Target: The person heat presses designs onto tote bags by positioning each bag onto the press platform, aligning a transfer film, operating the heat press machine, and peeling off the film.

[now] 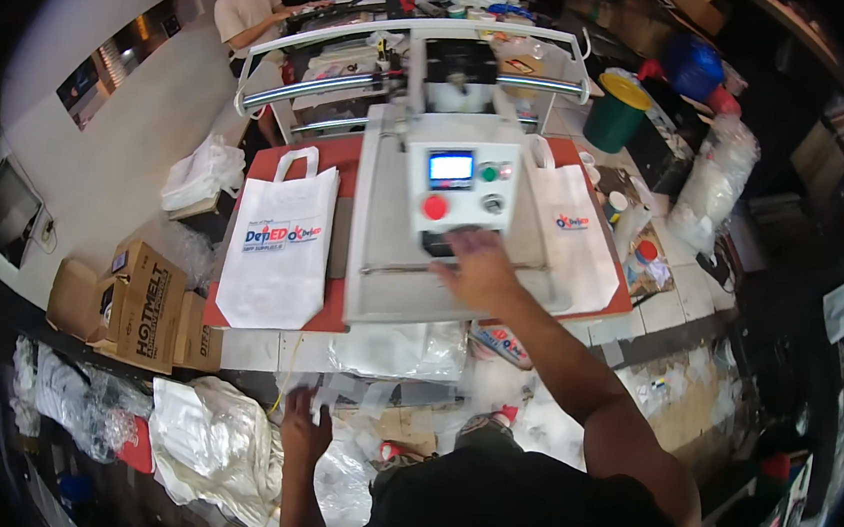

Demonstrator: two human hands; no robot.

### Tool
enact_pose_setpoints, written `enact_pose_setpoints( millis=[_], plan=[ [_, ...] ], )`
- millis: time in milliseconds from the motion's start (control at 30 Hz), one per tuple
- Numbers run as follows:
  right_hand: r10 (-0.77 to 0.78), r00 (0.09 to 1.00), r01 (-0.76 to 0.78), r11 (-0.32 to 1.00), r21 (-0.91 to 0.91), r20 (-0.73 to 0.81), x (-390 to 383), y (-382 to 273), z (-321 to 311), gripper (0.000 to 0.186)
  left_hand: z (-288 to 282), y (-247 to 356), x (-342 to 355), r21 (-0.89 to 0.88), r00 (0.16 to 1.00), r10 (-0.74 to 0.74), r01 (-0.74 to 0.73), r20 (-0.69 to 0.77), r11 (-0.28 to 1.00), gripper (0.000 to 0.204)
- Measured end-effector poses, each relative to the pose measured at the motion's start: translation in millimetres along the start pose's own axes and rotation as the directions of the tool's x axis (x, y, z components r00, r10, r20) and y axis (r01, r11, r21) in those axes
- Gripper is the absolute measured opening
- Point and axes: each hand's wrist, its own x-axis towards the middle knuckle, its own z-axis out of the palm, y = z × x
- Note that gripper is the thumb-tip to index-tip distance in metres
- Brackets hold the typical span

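Left hand (307, 429) raised and holding nothing, fingers apart, a worker lays the right hand (481, 274) on the black handle (436, 244) of a press (462, 209); whether the fingers close around it cannot be told. The press stands mid-table: a wide grey plate (387, 260) beneath a boxy white head with a lit blue-and-white screen (450, 169), a round red button (435, 207), a small green one and a dark knob. Flat on red pads (348, 164) to either side lie white bags, the left one (274, 286) with red and blue print, its handle loop pointing away, the right one (574, 267) partly covered by the plate. Beyond stand a green bucket (615, 125) and, at far left, a co-worker (246, 17).
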Motion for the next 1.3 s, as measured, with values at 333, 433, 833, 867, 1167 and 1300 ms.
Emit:
enact_pose_setpoints(
  millis=[333, 433, 833, 867, 1167, 1300],
  plan=[
    [0.246, 0.934, -0.334, 0.858, -0.389, -0.259, -31.1, 77.7, 9.3, 0.031, 6.4, -243.4, -149.4, 0.308, 0.808, -0.431, 0.324, 0.402, 0.894, 0.05],
    [0.248, 0.924, -0.36, 0.824, -0.438, -0.293, -43.4, 102.5, 1.5, 0.029, 15.5, -270.6, -137.4, 0.344, 0.732, -0.513, 0.387, 0.45, 0.855, 0.052],
    [0.389, 0.824, -0.534, 0.777, -0.334, -0.413, -39.6, 77.7, -33.6, 0.024, 26.2, -358.4, -56.0, 0.286, 0.722, -0.447, 0.344, 0.529, 0.894, 0.039],
    [0.373, 0.785, -0.57, 0.748, -0.34, -0.495, -36.1, 59.0, -29.4, 0.024, 24.9, -369.0, -48.6, 0.288, 0.688, -0.442, 0.336, 0.576, 0.897, 0.038],
    [0.491, 0.868, -0.466, 0.859, 0.211, -0.081, 100.0, -148.8, 160.4, 0.032, -50.5, -481.6, -1.0, 0.161, 0.757, -0.437, 0.414, 0.486, 0.896, 0.038],
    [0.343, 0.939, -0.331, 0.922, 0.199, -0.025, 179.2, -184.9, 253.1, 0.036, -93.3, -529.7, 0.7, 0.357, 0.646, -0.562, 0.434, 0.517, 0.827, 0.03]
  ],
)
